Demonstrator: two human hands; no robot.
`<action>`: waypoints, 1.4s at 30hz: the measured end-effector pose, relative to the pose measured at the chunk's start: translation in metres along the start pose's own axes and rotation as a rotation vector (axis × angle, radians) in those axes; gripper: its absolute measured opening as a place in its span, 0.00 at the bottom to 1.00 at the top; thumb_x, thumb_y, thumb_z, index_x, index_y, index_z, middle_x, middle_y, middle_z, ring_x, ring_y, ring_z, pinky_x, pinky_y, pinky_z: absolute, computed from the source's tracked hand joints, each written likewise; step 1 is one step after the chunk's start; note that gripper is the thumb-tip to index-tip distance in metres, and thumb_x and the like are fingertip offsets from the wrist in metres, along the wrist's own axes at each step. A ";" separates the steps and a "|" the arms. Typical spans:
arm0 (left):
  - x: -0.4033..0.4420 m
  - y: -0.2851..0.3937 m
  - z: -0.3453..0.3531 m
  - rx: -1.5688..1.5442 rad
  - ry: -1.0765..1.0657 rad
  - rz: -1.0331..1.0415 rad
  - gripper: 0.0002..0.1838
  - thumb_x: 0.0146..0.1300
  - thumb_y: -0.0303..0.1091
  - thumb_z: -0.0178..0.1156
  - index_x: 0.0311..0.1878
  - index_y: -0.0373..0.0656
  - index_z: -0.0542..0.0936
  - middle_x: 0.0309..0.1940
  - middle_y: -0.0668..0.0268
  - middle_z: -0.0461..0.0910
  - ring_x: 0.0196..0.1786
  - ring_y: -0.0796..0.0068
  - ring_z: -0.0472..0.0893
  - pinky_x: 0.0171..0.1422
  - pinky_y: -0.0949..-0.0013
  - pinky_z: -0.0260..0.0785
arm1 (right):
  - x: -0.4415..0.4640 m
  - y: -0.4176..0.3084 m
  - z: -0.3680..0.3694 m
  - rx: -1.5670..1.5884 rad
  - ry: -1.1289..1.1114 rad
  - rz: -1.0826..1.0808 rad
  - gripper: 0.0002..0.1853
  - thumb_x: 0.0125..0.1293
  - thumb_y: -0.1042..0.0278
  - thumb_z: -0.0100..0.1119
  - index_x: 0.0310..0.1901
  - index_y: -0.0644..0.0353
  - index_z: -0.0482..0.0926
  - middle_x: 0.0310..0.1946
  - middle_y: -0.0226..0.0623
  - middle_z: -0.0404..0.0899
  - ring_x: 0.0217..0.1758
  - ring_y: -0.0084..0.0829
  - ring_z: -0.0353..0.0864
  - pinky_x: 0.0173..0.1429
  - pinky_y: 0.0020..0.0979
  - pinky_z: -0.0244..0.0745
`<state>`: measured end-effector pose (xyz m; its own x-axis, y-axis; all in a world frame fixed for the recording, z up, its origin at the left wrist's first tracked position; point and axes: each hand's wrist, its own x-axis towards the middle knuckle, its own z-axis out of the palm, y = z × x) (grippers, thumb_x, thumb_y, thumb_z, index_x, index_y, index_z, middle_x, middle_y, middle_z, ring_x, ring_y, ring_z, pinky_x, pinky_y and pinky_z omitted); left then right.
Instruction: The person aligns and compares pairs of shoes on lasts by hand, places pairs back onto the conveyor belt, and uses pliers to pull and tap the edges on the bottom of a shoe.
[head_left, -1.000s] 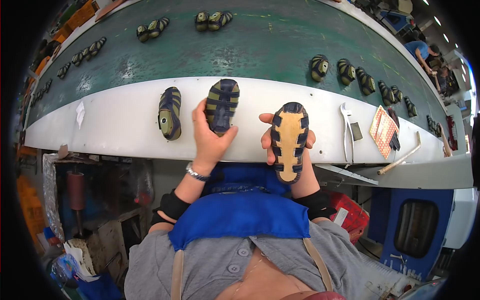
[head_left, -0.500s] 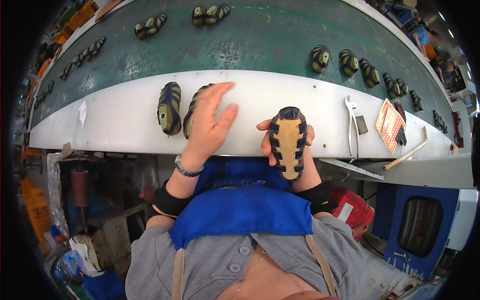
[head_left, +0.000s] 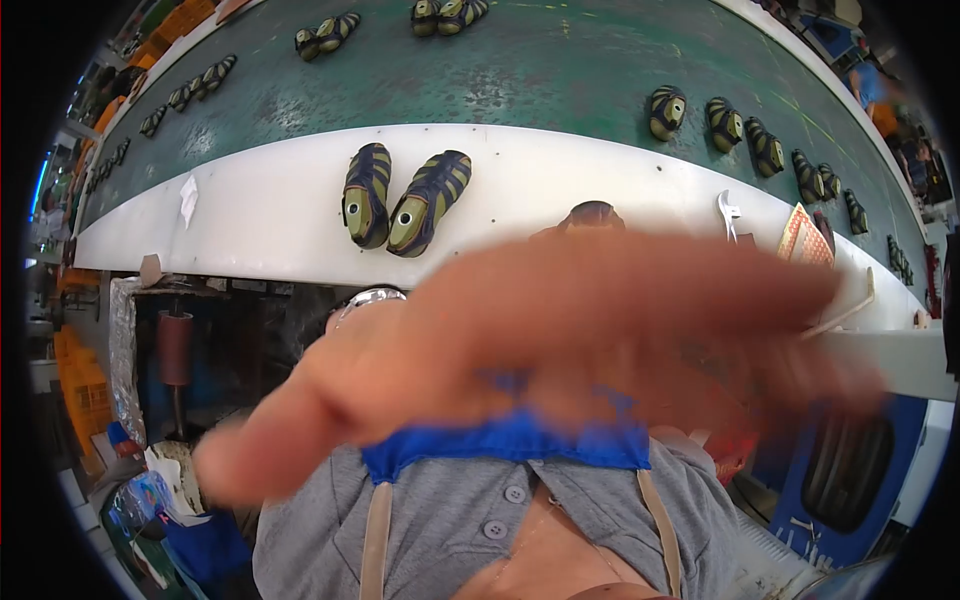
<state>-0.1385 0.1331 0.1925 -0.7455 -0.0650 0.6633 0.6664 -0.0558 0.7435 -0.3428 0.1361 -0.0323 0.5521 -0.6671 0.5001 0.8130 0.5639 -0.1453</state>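
My left hand (head_left: 520, 335) is raised close to the camera, blurred, its fingers stretched to the right and its thumb out to the lower left. Nothing shows in it. Behind it, the dark toe of a shoe (head_left: 592, 213) sticks up, the one held by my right hand. The rest of that shoe and nearly all of my right hand are hidden. On the white tabletop, a striped navy and olive shoe (head_left: 367, 195) stands beside its mate (head_left: 430, 203), apart from both hands.
Several similar pairs of shoes (head_left: 725, 125) stand on the green surface (head_left: 560, 90) beyond the white table (head_left: 270, 190). Pliers (head_left: 729, 212) and a red-patterned sheet (head_left: 803, 238) lie to the right. A scrap of white paper (head_left: 188, 200) lies left. A dark red roller (head_left: 174, 348) stands below the table edge.
My left hand has left the area by the standing shoes and come up before the camera, moving right. It now covers my right hand and most of the held shoe. The view has shifted slightly.
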 end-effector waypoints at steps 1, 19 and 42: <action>0.002 -0.001 0.010 -0.037 -0.089 0.030 0.41 0.74 0.60 0.43 0.75 0.32 0.58 0.71 0.45 0.66 0.75 0.56 0.65 0.77 0.53 0.53 | 0.000 0.003 0.005 0.137 -0.018 0.044 0.58 0.45 0.68 0.67 0.74 0.80 0.42 0.61 0.79 0.66 0.55 0.65 0.81 0.59 0.53 0.81; -0.006 -0.028 0.032 -0.162 -0.227 0.115 0.40 0.71 0.57 0.48 0.73 0.32 0.60 0.71 0.46 0.66 0.74 0.56 0.65 0.78 0.52 0.51 | -0.006 -0.003 -0.006 -0.173 0.167 0.095 0.57 0.39 0.68 0.69 0.72 0.82 0.49 0.55 0.75 0.73 0.49 0.63 0.84 0.53 0.51 0.84; 0.001 -0.026 0.032 -0.122 -0.238 0.106 0.39 0.67 0.52 0.56 0.72 0.31 0.63 0.71 0.46 0.66 0.73 0.56 0.66 0.79 0.51 0.49 | -0.009 0.003 0.004 -0.276 0.356 0.072 0.55 0.35 0.68 0.68 0.69 0.83 0.56 0.50 0.72 0.77 0.43 0.58 0.87 0.48 0.46 0.87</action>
<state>-0.1575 0.1662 0.1765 -0.6435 0.1582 0.7489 0.7267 -0.1812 0.6626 -0.3458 0.1455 -0.0334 0.5993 -0.7839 0.1623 0.7621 0.4965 -0.4156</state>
